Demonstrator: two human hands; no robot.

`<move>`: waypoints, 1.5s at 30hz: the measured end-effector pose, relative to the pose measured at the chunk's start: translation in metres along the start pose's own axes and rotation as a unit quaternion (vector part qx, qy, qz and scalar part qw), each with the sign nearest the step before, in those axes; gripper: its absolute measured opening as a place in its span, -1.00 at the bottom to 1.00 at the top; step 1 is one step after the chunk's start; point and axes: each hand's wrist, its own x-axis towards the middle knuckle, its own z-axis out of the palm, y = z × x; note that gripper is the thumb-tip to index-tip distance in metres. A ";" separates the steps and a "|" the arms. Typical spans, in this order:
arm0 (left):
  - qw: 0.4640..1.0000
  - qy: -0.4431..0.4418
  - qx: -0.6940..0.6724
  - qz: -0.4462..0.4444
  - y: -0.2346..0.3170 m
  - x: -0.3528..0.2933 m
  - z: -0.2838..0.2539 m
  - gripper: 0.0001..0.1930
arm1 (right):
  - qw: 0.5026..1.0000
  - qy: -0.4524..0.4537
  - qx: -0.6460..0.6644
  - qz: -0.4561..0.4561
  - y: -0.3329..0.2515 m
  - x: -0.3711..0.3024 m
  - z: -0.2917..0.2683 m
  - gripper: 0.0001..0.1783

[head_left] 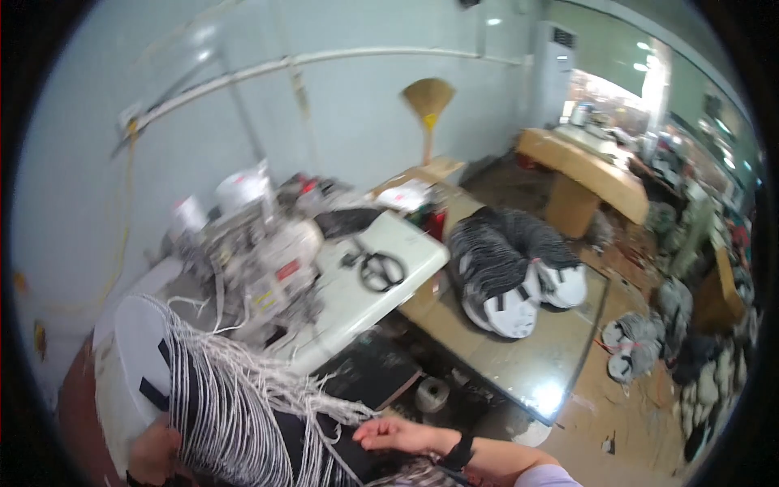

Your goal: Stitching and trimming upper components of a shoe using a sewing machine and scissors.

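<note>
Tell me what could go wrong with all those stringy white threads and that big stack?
The loose white threads could tangle or snag on the right hand, since their ends trail right next to it. The big stack might slip or spread apart, because it lies tilted and has many layers, with the left hand at its edge.

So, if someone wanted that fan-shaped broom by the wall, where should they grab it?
Probably by the handle, just below the yellow binding. The broom stands with its wide fan up, so that narrow stretch suits a closed grip better than the fan. Come from the front, the camera's side, since the wall lies behind; the handle's lower end is hidden.
</note>
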 end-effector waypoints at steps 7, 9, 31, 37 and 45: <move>0.951 0.258 -0.121 0.124 -0.083 -0.059 -0.021 -0.49 | 0.943 0.107 0.016 0.316 -0.032 -0.008 0.029 -0.29; 0.936 0.283 -0.172 0.115 -0.094 -0.064 -0.035 -0.48 | 0.949 0.083 0.065 0.298 -0.025 -0.015 0.036 -0.26; 0.865 0.212 -0.446 0.090 -0.132 -0.057 -0.028 -0.44 | 0.928 0.096 0.264 0.245 -0.066 0.095 0.021 -0.14; 0.880 0.200 -0.422 0.089 -0.102 -0.005 -0.016 -0.45 | 0.934 0.134 0.187 0.275 -0.079 0.056 -0.031 -0.33; 0.903 0.307 -0.298 0.037 -0.097 -0.001 -0.005 -0.44 | 0.952 -0.046 0.188 0.238 -0.108 0.060 -0.059 -0.39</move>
